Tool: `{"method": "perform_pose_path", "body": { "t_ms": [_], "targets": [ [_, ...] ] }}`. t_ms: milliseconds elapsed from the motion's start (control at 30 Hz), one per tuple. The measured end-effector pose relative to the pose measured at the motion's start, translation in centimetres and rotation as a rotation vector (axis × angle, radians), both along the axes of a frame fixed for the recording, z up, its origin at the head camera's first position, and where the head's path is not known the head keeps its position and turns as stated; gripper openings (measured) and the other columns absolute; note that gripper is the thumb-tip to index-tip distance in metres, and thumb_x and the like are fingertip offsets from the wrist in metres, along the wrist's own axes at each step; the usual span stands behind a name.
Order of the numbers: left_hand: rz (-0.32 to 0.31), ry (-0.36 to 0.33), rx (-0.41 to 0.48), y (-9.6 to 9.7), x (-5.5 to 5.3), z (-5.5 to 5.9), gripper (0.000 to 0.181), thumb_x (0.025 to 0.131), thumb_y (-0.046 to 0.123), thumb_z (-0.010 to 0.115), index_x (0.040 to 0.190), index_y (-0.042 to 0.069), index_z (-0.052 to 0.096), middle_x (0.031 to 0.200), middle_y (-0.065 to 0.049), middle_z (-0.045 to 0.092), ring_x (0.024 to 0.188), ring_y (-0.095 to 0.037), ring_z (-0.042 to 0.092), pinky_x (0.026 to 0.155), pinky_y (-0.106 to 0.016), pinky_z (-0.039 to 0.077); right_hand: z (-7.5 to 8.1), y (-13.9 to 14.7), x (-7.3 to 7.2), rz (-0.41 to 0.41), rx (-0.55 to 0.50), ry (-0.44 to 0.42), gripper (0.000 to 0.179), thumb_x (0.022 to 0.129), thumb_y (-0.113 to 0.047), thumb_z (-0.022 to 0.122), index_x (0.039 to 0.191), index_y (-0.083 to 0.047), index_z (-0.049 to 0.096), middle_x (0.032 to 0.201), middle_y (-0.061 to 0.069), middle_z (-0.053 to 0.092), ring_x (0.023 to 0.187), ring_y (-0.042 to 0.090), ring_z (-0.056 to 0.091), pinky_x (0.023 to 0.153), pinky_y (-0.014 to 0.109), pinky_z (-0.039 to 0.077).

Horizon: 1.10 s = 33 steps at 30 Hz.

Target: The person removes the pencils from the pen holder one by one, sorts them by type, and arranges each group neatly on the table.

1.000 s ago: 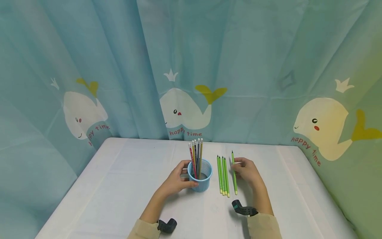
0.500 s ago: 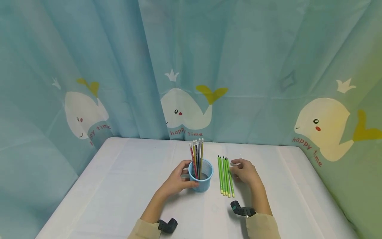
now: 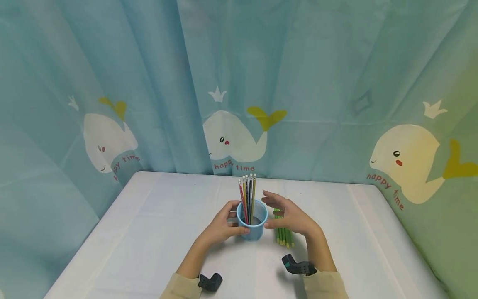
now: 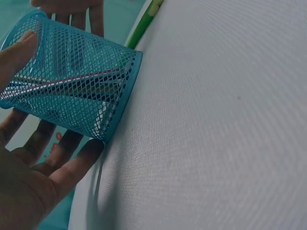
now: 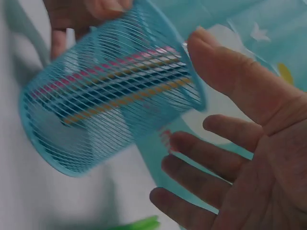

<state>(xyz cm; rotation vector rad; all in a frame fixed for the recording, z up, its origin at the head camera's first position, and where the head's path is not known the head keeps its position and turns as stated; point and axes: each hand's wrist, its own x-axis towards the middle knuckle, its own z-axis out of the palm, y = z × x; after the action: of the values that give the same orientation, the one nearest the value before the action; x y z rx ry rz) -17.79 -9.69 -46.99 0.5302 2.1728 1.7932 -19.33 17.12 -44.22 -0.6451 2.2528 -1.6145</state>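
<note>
A light blue mesh pencil cup (image 3: 252, 234) stands upright on the table, with several pencils (image 3: 247, 195) leaning in it, eraser ends up. My left hand (image 3: 220, 224) grips its left side; in the left wrist view the thumb and fingers (image 4: 72, 167) span the mesh wall. At the cup's right side, my right hand (image 3: 293, 216) is held open, thumb and fingers spread apart around the rim with nothing in them. Below and behind that hand lie several green pencils (image 3: 284, 238) side by side, their upper parts hidden by it.
The white table (image 3: 157, 232) reaches back to a blue-green curtain (image 3: 317, 83) printed with whales. Each wrist wears a black camera band, the right one (image 3: 298, 265) low over the table.
My right hand slid a green pencil left against the other green ones, released it, then moved left and up over them to the cup. The left hand has kept its grip.
</note>
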Motion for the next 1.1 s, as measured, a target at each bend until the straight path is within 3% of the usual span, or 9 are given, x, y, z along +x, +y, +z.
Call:
{"method": "perform_pose_path", "body": {
  "t_ms": [167, 300, 400, 567, 667, 833, 1100],
  "targets": [
    [-0.042, 0.001, 0.020, -0.3, -0.1, 0.2, 0.077, 0.082, 0.016, 0.083, 0.145, 0.011, 0.040, 0.145, -0.015, 0.047, 0.131, -0.036, 0.052, 0.102, -0.045, 0.052, -0.6, -1.2, 0.0, 0.053, -0.020, -0.044, 0.096, 0.077, -0.016, 0.086, 0.155, -0.009, 0.031, 0.150, 0.016, 0.047, 0.138, 0.039, 0.044, 0.110, 0.059, 0.040],
    [-0.060, -0.005, 0.012, -0.6, -0.1, 0.4, 0.078, 0.084, 0.028, 0.082, 0.147, 0.013, 0.039, 0.147, -0.014, 0.046, 0.134, -0.036, 0.049, 0.105, -0.046, 0.050, -1.2, -1.5, -0.2, 0.058, -0.059, -0.057, 0.085, 0.076, -0.012, 0.086, 0.148, -0.010, 0.041, 0.140, 0.014, 0.055, 0.130, 0.040, 0.051, 0.105, 0.056, 0.047],
    [-0.042, 0.032, -0.026, -0.7, -0.2, 0.4, 0.073, 0.089, 0.040, 0.075, 0.148, 0.014, 0.040, 0.147, -0.014, 0.047, 0.133, -0.036, 0.050, 0.105, -0.048, 0.049, -1.5, -1.6, -0.2, 0.078, -0.091, -0.067, 0.079, 0.076, -0.010, 0.085, 0.144, -0.010, 0.045, 0.137, 0.015, 0.056, 0.126, 0.041, 0.053, 0.103, 0.054, 0.049],
    [0.075, 0.118, -0.044, -0.1, -0.5, 0.5, 0.049, 0.100, 0.035, 0.061, 0.141, 0.010, 0.050, 0.141, -0.014, 0.055, 0.128, -0.036, 0.054, 0.104, -0.050, 0.049, -1.9, -2.1, -0.3, 0.110, -0.122, -0.070, 0.079, 0.076, -0.009, 0.085, 0.144, -0.012, 0.044, 0.137, 0.014, 0.056, 0.127, 0.040, 0.053, 0.102, 0.054, 0.050],
    [0.173, 0.149, -0.003, 0.6, -0.8, 0.6, 0.037, 0.100, 0.024, 0.061, 0.133, 0.008, 0.057, 0.134, -0.012, 0.060, 0.124, -0.034, 0.058, 0.106, -0.051, 0.047, -2.1, -2.5, -0.4, 0.103, -0.139, -0.061, 0.081, 0.074, -0.009, 0.087, 0.143, -0.012, 0.045, 0.137, 0.013, 0.056, 0.127, 0.036, 0.052, 0.103, 0.054, 0.049],
    [0.309, 0.165, 0.026, 1.6, -1.2, 1.1, 0.024, 0.096, 0.020, 0.067, 0.116, 0.007, 0.064, 0.119, -0.008, 0.066, 0.115, -0.029, 0.064, 0.105, -0.049, 0.048, -2.3, -3.1, -0.4, 0.093, -0.157, -0.061, 0.082, 0.072, -0.008, 0.087, 0.141, -0.010, 0.044, 0.136, 0.013, 0.055, 0.125, 0.032, 0.052, 0.104, 0.055, 0.047],
    [0.359, 0.142, 0.046, 2.2, -1.8, 1.3, 0.018, 0.092, 0.015, 0.072, 0.105, 0.005, 0.064, 0.114, -0.010, 0.066, 0.112, -0.030, 0.064, 0.100, -0.045, 0.053, -2.5, -3.2, -0.3, 0.040, -0.144, -0.047, 0.081, 0.073, -0.009, 0.087, 0.141, -0.012, 0.044, 0.135, 0.010, 0.056, 0.124, 0.032, 0.053, 0.104, 0.054, 0.048]
  ]
}}
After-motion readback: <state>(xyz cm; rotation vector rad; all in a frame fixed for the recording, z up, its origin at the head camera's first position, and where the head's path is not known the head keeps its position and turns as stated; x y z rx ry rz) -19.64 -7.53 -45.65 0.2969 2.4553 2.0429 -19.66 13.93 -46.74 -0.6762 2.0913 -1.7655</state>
